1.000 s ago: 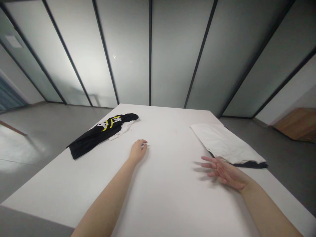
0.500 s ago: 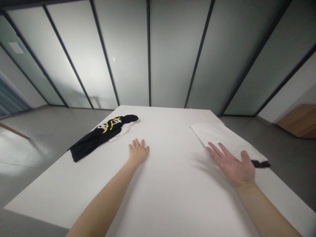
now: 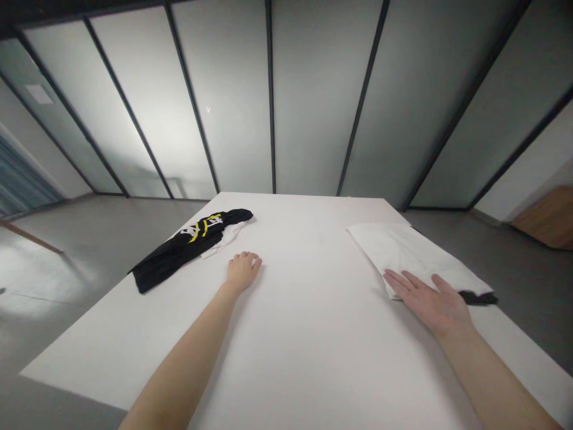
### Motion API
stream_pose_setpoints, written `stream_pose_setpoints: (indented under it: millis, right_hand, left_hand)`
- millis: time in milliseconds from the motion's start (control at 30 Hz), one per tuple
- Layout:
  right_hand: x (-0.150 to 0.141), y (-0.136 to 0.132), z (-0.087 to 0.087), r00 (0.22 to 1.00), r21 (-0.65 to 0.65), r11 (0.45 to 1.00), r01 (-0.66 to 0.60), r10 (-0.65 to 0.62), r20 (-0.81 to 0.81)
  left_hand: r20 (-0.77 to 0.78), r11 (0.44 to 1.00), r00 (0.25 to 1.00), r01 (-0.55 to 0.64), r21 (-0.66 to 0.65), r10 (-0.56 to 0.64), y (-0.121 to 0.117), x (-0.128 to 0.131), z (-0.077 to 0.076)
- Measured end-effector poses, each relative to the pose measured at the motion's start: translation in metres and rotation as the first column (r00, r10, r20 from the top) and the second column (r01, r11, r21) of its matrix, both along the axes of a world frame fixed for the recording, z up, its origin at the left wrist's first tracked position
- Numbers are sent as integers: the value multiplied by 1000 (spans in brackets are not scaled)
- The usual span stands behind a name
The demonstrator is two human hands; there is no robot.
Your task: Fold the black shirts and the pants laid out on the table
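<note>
My left hand [image 3: 243, 270] is palm down on or just over the white table [image 3: 304, 346], its fingers loosely bent and a little apart, holding nothing. Beyond it to the left lies a black garment [image 3: 165, 263] with white and yellow print and a white part along its inner edge. My right hand [image 3: 436, 304], palm turned up and fingers spread, is at the near edge of a flat, folded white cloth [image 3: 403, 248]. Its fingertips overlap the cloth in view; whether they touch it I cannot tell. Black fabric shows at the cloth's near right corner.
Tall frosted glass panels [image 3: 308, 95] in dark frames stand behind the table. Grey floor [image 3: 89, 239] shows on both sides. A wooden piece [image 3: 546, 218] is at the far right, and blue-grey fabric [image 3: 22, 179] hangs at the far left.
My left hand has drawn slightly left, its fingers bending more. My right hand has moved slightly right and nearer me, still palm up. The view has shifted a little.
</note>
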State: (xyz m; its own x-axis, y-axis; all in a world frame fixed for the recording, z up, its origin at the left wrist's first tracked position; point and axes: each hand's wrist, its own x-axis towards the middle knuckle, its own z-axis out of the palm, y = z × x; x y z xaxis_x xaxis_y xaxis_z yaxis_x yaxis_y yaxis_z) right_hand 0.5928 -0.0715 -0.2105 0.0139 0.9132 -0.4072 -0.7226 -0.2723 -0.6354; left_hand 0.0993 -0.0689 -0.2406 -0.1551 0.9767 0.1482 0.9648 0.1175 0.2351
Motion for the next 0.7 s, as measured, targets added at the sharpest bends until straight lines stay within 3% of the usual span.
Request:
stream_pose_setpoints:
  millis: [100, 200, 300, 367, 400, 467, 567, 633, 700]
  right_hand:
    - [-5, 0, -3, 1000, 50, 999, -7, 7, 7]
    - [-10, -1, -9, 989, 122, 984, -131, 122, 82]
    - [-18, 0, -19, 945, 187, 952, -241, 187, 267]
    - [-23, -2, -25, 871, 272, 936, -224, 67, 486]
    - [-25, -3, -27, 786, 331, 918, -220, -34, 617]
    - [-27, -6, -31, 502, 445, 854, -268, -271, 822]
    - [-25, -5, -38, 26, 480, 781, -399, -513, 858]
    - [-23, 1, -48, -231, 401, 817, -414, -520, 822]
    - [-20, 8, -60, -459, 210, 895, -393, -389, 799]
  left_hand:
    - [101, 985, 986, -140, 104, 129, 4, -36, 8]
    - [108, 881, 913, -408, 241, 393, 0, -75, 8]
    - [130, 799, 811, -585, 140, 571, -7, -98, 2]
    - [117, 797, 800, -598, 81, 588, -10, -102, -2]
    - [101, 808, 810, -585, 76, 577, -10, -102, -4]
    - [69, 823, 828, -561, 90, 557, -10, -100, -6]
    - [57, 822, 827, -563, 87, 560, -8, -99, -8]
    - [68, 822, 826, -564, 81, 560, -7, -100, -10]
    - [77, 824, 830, -558, 96, 553, -6, -102, -12]
